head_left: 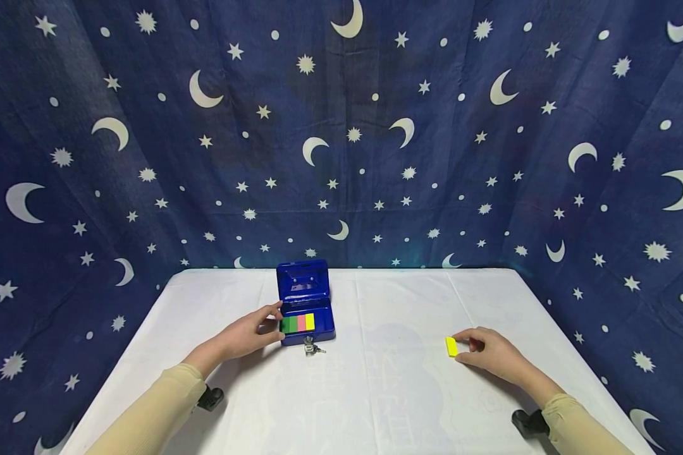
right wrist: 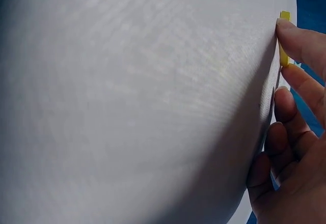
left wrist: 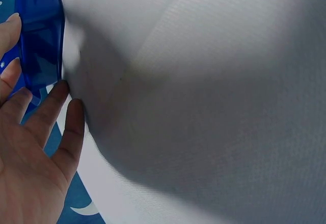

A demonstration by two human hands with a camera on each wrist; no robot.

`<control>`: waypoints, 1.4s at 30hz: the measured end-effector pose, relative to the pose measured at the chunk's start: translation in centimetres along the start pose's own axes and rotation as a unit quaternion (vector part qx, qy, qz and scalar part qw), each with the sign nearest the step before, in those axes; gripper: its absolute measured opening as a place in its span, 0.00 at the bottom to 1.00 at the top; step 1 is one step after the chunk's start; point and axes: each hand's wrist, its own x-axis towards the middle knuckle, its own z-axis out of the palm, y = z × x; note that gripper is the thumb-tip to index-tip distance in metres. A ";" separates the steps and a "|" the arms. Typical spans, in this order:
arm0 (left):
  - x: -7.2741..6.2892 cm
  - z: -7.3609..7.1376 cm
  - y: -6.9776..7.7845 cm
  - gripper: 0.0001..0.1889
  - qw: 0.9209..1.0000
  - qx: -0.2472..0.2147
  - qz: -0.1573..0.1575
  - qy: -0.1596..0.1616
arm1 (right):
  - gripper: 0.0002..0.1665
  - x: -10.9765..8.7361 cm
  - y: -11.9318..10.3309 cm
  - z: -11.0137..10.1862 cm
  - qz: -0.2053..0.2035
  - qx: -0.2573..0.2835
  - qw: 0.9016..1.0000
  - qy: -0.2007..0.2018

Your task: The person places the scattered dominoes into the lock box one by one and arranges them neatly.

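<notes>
A blue metal cash box (head_left: 325,323) stands on the table with its lid (head_left: 303,282) raised. Inside, at the left, green, pink and yellow blocks (head_left: 298,323) lie side by side. My left hand (head_left: 248,331) touches the left side of the box, thumb towards the front and fingers towards the back. In the left wrist view its fingers are fairly straight beside the blue box (left wrist: 43,35). Away to the right, my right hand (head_left: 492,355) pinches a flat yellow block (head_left: 451,347) between thumb and index finger. The right wrist view shows the yellow block (right wrist: 283,56) edge-on.
Keys (head_left: 317,349) hang from the lock at the front of the box. A white cloth (head_left: 387,379) covers the table. Dark blue curtains (head_left: 347,183) with moons and stars enclose its back and sides.
</notes>
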 end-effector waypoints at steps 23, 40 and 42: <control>0.2 -0.1 0.1 0.21 1.000 -0.007 -0.007 -0.005 | 0.22 2.6 -2.7 -0.3 -0.016 0.023 1.000 0.012; 0.3 0.1 -0.1 0.22 1.000 -0.011 -0.008 -0.004 | 0.21 5.5 -6.5 0.4 -0.063 0.009 0.998 0.012; 0.3 0.1 -0.1 0.22 1.000 -0.011 -0.006 -0.002 | 0.21 5.7 -7.1 0.4 -0.069 0.007 0.998 0.012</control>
